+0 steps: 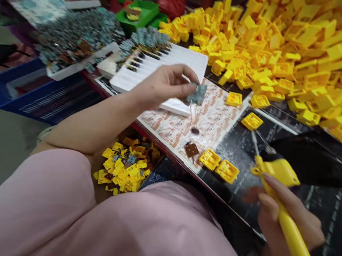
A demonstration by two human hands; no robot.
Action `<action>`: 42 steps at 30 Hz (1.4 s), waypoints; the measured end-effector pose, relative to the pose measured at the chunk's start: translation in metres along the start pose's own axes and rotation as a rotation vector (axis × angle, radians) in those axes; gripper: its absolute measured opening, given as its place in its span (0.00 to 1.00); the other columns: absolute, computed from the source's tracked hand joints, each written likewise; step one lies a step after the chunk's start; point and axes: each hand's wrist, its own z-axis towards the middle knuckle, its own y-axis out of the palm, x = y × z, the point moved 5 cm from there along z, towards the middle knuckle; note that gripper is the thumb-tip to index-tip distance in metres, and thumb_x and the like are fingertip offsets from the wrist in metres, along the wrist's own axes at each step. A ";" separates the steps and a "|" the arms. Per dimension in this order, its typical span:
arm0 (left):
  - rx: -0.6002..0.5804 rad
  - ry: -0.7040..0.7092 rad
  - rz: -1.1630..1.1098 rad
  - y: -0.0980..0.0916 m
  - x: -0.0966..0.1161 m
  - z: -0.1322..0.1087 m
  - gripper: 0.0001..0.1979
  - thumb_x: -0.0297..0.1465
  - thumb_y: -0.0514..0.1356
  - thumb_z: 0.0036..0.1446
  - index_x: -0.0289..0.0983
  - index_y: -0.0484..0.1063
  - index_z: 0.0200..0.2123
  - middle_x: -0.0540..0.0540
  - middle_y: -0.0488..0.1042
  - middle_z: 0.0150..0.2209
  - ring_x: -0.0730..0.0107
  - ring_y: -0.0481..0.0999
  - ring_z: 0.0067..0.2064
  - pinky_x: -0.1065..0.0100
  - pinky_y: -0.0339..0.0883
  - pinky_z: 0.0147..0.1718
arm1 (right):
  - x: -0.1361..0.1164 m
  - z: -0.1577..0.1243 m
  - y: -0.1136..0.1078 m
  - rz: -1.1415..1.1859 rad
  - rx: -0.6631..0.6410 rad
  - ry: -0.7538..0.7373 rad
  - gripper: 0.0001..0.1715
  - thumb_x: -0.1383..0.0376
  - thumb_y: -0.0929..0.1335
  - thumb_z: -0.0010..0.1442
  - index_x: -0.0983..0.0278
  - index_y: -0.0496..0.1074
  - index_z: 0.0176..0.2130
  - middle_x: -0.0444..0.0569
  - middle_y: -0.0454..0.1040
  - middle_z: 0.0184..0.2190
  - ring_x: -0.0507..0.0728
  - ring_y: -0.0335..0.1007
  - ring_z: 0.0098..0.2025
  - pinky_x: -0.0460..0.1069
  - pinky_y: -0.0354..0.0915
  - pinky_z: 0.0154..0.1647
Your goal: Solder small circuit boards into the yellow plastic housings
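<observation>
My left hand (167, 83) pinches a small grey circuit board (198, 94) above the patterned sheet on the table. Thin wires hang from the board towards a small dark disc (195, 130). In my right hand (288, 216), the fingers wrap around a yellow soldering iron (279, 171), its metal tip pointing up and left. Near that tip lies a yellow plastic housing (252, 121). Two more open housings, one yellow housing (210, 159) and a second yellow housing (227, 171), sit side by side at the table's front edge. A brown square piece (191, 149) lies left of them.
A large heap of yellow housings (264, 52) fills the back right. Behind my left hand is a white ridged tray (187, 58) with boards. Many grey boards (79, 30) are piled further left, above a blue crate (35, 96). Below the table edge is a pile of yellow parts (127, 168).
</observation>
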 end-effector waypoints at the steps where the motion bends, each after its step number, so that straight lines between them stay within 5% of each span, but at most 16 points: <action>1: -0.110 -0.113 -0.156 0.031 -0.008 -0.008 0.12 0.36 0.70 0.55 0.36 0.73 0.37 0.53 0.75 0.30 0.76 0.76 0.31 0.68 0.72 0.33 | -0.008 0.006 -0.002 0.032 0.029 -0.071 0.16 0.66 0.68 0.67 0.53 0.75 0.53 0.41 0.79 0.26 0.54 0.76 0.22 0.46 0.71 0.23; 3: -0.317 -0.347 -0.455 0.090 -0.023 -0.027 0.14 0.33 0.73 0.49 0.35 0.75 0.35 0.53 0.75 0.29 0.79 0.75 0.29 0.73 0.70 0.30 | -0.019 0.017 -0.001 0.079 -0.009 -0.116 0.13 0.70 0.71 0.63 0.55 0.75 0.46 0.44 0.83 0.36 0.55 0.81 0.34 0.46 0.76 0.36; 6: -0.537 -0.633 -0.756 0.156 -0.037 -0.054 0.21 0.35 0.80 0.38 0.33 0.77 0.34 0.52 0.77 0.30 0.79 0.76 0.28 0.76 0.70 0.28 | -0.027 0.026 0.000 0.149 -0.079 -0.121 0.24 0.70 0.76 0.57 0.57 0.71 0.51 0.50 0.82 0.44 0.59 0.81 0.46 0.52 0.78 0.48; 10: -0.656 -0.760 -0.942 0.192 -0.047 -0.075 0.22 0.42 0.79 0.39 0.33 0.79 0.31 0.49 0.78 0.27 0.77 0.75 0.26 0.75 0.70 0.26 | -0.028 0.019 -0.010 0.172 0.099 -0.190 0.28 0.74 0.76 0.55 0.58 0.70 0.52 0.47 0.82 0.41 0.57 0.82 0.40 0.51 0.79 0.43; 13: -0.599 -0.640 -0.878 0.187 -0.055 -0.079 0.21 0.46 0.74 0.48 0.35 0.82 0.37 0.43 0.83 0.38 0.70 0.81 0.36 0.73 0.72 0.32 | -0.023 0.007 -0.014 0.058 0.194 -0.181 0.31 0.76 0.77 0.52 0.60 0.70 0.52 0.48 0.82 0.41 0.57 0.82 0.38 0.51 0.79 0.41; 16: -0.478 -0.179 -0.461 0.166 -0.052 -0.078 0.18 0.43 0.64 0.62 0.38 0.81 0.49 0.40 0.80 0.54 0.62 0.78 0.57 0.65 0.72 0.53 | -0.021 -0.001 -0.013 -0.059 0.218 -0.196 0.29 0.75 0.78 0.52 0.57 0.71 0.49 0.44 0.82 0.38 0.57 0.82 0.38 0.51 0.79 0.42; 18: -0.407 0.145 -0.156 0.157 -0.040 -0.082 0.20 0.41 0.59 0.67 0.38 0.77 0.56 0.39 0.75 0.60 0.59 0.71 0.65 0.58 0.61 0.66 | -0.023 -0.004 -0.012 -0.113 0.228 -0.204 0.26 0.75 0.78 0.52 0.56 0.71 0.47 0.42 0.81 0.35 0.56 0.82 0.37 0.50 0.78 0.42; 20: -0.393 0.284 -0.013 0.156 -0.031 -0.085 0.23 0.41 0.57 0.68 0.35 0.74 0.60 0.36 0.71 0.63 0.56 0.67 0.68 0.54 0.55 0.69 | -0.027 -0.006 -0.010 -0.140 0.220 -0.218 0.25 0.75 0.77 0.53 0.57 0.71 0.46 0.42 0.81 0.35 0.56 0.81 0.37 0.50 0.78 0.42; 25: -0.390 -0.015 -0.334 0.169 -0.028 -0.079 0.20 0.45 0.57 0.68 0.38 0.83 0.46 0.40 0.79 0.56 0.59 0.76 0.61 0.60 0.65 0.63 | -0.034 -0.008 -0.003 -0.062 0.187 -0.185 0.27 0.74 0.77 0.54 0.60 0.69 0.50 0.47 0.82 0.39 0.57 0.82 0.38 0.51 0.79 0.41; 32: -0.260 -0.379 -0.788 0.185 -0.033 -0.080 0.17 0.45 0.75 0.46 0.40 0.84 0.33 0.48 0.83 0.35 0.70 0.81 0.41 0.69 0.74 0.44 | -0.025 -0.017 0.007 0.119 0.255 -0.050 0.34 0.73 0.78 0.52 0.59 0.69 0.54 0.46 0.80 0.40 0.56 0.81 0.36 0.50 0.79 0.40; 37: -0.366 -0.317 -0.318 0.145 -0.026 -0.065 0.17 0.44 0.69 0.53 0.37 0.81 0.39 0.51 0.75 0.25 0.77 0.71 0.23 0.73 0.65 0.23 | 0.003 -0.025 0.013 0.221 -0.029 0.075 0.39 0.62 0.78 0.55 0.54 0.62 0.60 0.51 0.78 0.52 0.61 0.79 0.51 0.58 0.76 0.54; 42: -0.507 0.073 0.534 0.122 -0.021 -0.045 0.10 0.32 0.60 0.57 0.36 0.79 0.39 0.50 0.79 0.27 0.74 0.75 0.28 0.72 0.65 0.30 | 0.023 -0.028 0.032 0.115 -0.193 0.075 0.36 0.60 0.76 0.58 0.57 0.63 0.60 0.53 0.77 0.55 0.62 0.76 0.56 0.57 0.74 0.56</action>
